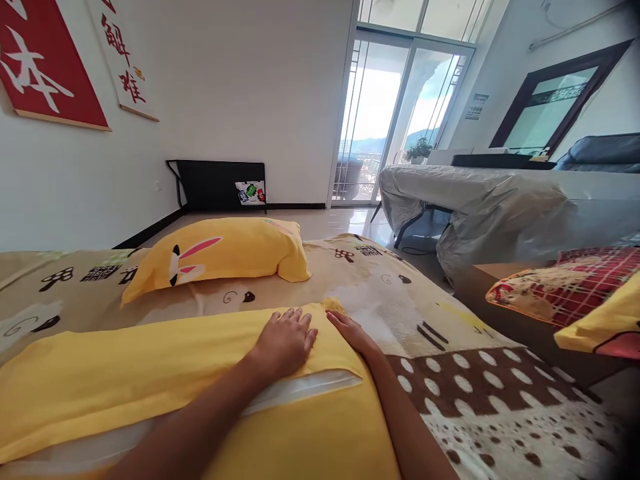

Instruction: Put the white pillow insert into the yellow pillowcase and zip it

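Observation:
A large yellow cover (pixel 150 357) lies across the front of the bed, with a strip of white inner material (pixel 305 389) showing through a long opening. Flat on its top surface rests my left hand (pixel 285 343), fingers spread slightly and pointing away from me. My right hand (pixel 350 331) lies along the cover's right far corner, fingers extended and touching the edge. Neither hand grips anything. Just beyond is a plump yellow pillow (pixel 240 250) with a rabbit print, resting on the patterned blanket (pixel 370 293).
To the right, a red plaid cushion (pixel 590 283) and another yellow item (pixel 605 320) sit on a brown surface. Behind them stands a plastic-covered table (pixel 480 193). A black folded frame (pixel 220 185) leans at the far wall, left of the glass doors (pixel 380 107).

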Available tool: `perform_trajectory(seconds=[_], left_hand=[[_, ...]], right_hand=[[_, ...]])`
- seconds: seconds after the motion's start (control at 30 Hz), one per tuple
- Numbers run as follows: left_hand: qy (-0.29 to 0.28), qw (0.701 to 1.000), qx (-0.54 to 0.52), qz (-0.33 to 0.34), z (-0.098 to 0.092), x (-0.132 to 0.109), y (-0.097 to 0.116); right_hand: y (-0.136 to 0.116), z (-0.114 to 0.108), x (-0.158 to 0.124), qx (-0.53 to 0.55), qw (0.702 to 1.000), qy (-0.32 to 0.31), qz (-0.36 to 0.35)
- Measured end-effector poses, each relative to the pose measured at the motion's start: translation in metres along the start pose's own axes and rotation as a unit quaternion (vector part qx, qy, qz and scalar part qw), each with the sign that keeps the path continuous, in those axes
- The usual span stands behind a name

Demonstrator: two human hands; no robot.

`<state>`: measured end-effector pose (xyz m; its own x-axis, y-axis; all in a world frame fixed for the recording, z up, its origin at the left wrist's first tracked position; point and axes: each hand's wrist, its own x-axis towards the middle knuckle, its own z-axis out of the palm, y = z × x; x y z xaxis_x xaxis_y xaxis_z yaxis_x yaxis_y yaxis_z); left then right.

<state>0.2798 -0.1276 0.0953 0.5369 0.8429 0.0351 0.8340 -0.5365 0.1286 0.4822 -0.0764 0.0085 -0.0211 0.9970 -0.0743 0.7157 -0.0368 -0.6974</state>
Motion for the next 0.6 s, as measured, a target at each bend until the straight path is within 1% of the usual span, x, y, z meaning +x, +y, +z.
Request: perform_trajectory(seconds=[0.07,0.1,0.13,0.17,0.2,0.23,0.27,0.3,0.33,0.37,0.4,0.43,0.5,0.57,0.6], left_hand=[[0.003,1.0,-0.005,0.0,-0.005,-0.005,0.003],[0.006,1.0,-0.009,0.001,-0.009,-0.008,0.004],[0.01,1.0,-0.013,0.001,-0.013,-0.011,0.005],[0.016,1.0,-0.013,0.0,-0.018,-0.014,0.005],[0.026,1.0,-0.009,-0.004,-0.023,-0.017,0.004],[0.039,0.999,0.0,-0.01,-0.029,-0.02,0.004],[0.053,0.998,0.012,-0.018,-0.035,-0.023,0.004],[0.065,0.997,0.021,-0.023,-0.042,-0.027,0.005],[0.076,0.996,0.027,-0.025,-0.048,-0.031,0.006],[0.083,0.996,0.027,-0.022,-0.055,-0.035,0.008],[0.088,0.996,0.025,-0.016,-0.061,-0.04,0.012],[0.092,0.996,0.021,-0.007,-0.066,-0.045,0.016],[0.095,0.995,0.02,0.013,-0.075,-0.057,0.027],[0.093,0.994,0.033,0.042,-0.078,-0.068,0.039],[0.095,0.992,0.045,0.068,-0.077,-0.073,0.044]], right_hand=[[-0.014,-0.011,-0.015,-0.022,0.999,0.046,0.008],[-0.025,-0.018,-0.027,-0.032,0.997,0.067,-0.002],[-0.037,-0.024,-0.041,-0.041,0.995,0.083,-0.026],[-0.051,-0.029,-0.056,-0.046,0.993,0.082,-0.07],[-0.065,-0.032,-0.071,-0.048,0.989,0.059,-0.125],[-0.078,-0.035,-0.085,-0.052,0.98,0.014,-0.191],[-0.091,-0.035,-0.096,-0.062,0.965,-0.044,-0.252],[-0.101,-0.034,-0.106,-0.074,0.948,-0.091,-0.296],[-0.109,-0.033,-0.113,-0.086,0.933,-0.128,-0.324],[-0.114,-0.031,-0.117,-0.098,0.924,-0.147,-0.338],[-0.117,-0.028,-0.121,-0.109,0.921,-0.15,-0.344],[-0.118,-0.026,-0.123,-0.118,0.919,-0.141,-0.348],[-0.116,-0.022,-0.129,-0.138,0.917,-0.103,-0.361],[-0.113,-0.017,-0.136,-0.156,0.914,-0.053,-0.37],[-0.112,-0.014,-0.139,-0.164,0.912,-0.03,-0.374]])
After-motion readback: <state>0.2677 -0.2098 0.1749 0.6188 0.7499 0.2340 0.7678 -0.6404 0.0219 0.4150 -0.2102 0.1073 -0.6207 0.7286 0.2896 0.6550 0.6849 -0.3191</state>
